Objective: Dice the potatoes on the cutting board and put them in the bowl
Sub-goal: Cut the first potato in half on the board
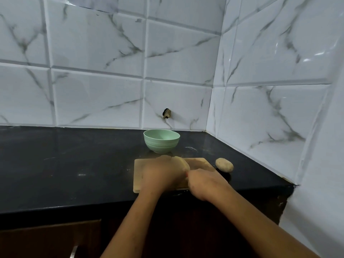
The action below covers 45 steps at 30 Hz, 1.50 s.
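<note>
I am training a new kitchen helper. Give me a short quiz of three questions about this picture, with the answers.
1. True or false: the green bowl stands on the cutting board.
2. Where does the loose potato lie? A) in the bowl B) on the black counter, right of the board C) on the cutting board
3. Fill in: the ____ hand holds the other potato on the board.
Key: 1 false, it stands on the counter behind the board; 2 B; 3 left hand.
</note>
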### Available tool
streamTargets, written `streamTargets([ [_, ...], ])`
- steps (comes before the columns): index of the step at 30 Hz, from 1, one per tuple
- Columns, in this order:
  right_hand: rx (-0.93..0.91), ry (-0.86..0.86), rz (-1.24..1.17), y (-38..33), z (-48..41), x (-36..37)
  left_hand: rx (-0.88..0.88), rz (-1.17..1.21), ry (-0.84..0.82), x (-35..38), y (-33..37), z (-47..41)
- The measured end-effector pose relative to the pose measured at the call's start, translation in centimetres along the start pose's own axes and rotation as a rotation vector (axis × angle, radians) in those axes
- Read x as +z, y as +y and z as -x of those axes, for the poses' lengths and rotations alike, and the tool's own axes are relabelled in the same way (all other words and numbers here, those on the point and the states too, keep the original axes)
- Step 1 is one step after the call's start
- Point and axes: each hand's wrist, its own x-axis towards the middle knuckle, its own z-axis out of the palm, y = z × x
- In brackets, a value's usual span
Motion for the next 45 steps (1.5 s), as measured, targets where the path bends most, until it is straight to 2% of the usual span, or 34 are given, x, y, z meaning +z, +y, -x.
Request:
streamTargets([
  [4,0.019,-0.012,0.018,-0.1,0.1,0.2,0.047,-0.053,-0.080,-0.4,0.4,0.3],
  [10,0.005,-0.037,-0.051,0.7,-0.4,0.2,0.042,-0.022,-0.097,-0.7,0.6,0.4],
  [14,-0.010,0.000,-0.367,3.5,0.8,-0.5,0.029,0.019,-0.097,-1.0,0.8,0.5],
  [19,0.089,0.280,-0.721,5.7,-0.4,0.1,0.024,0.029,-0.131,-1.4,0.7,0.5],
  [22,0.164,0.324,-0.853,5.2,-2.5,0.9,0.030,0.009,-0.140,-1.5,0.7,0.5],
  [31,0.160,0.122,-1.002,3.5,-5.2,0.3,0.021,0.058,-0.132,-1.7,0.3,0.3],
  [35,0.174,0.026,-1.193,4.0,-5.4,0.3,0.002,0.086,-0.133,-1.8,-0.1,0.2],
  [40,0.089,-0.037,-1.467,4.3,-5.2,0.4,-0.002,0.178,-0.098,-2.0,-0.2,0.3],
  [45,0.071,-0.060,-1.572,3.9,-5.0,0.6,-0.014,0.178,-0.113,-2.0,0.0,0.4],
])
